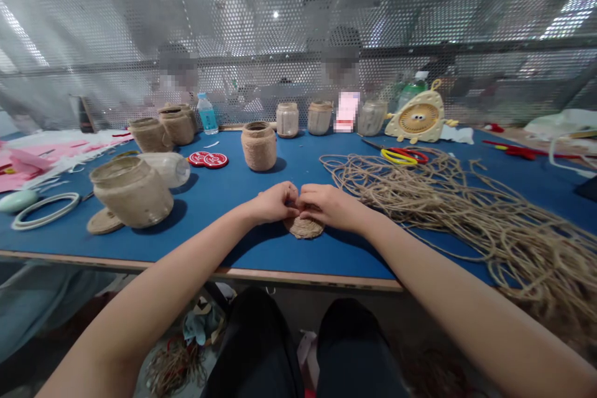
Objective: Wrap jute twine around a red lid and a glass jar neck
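Observation:
A round coil of twine (305, 228) lies on the blue tabletop, close to its front edge. My left hand (276, 204) and my right hand (332, 206) meet over its far side, with fingertips pinched together on the coil. My fingers cover the far part of it, so any loose strand between them is hidden. To the right of my right hand spreads a big tangled heap of brown twine (448, 211). Beyond my hands stands a twine-wrapped jar (259, 148), upright.
At left, a large jar (135, 193) leans on a round twine disc (103, 221), near a clear jar (168, 169) on its side. Yellow and red scissors (403, 156) lie by the twine. Several jars, a water bottle (208, 114) and a cheese-shaped fan (418, 117) line the mesh partition.

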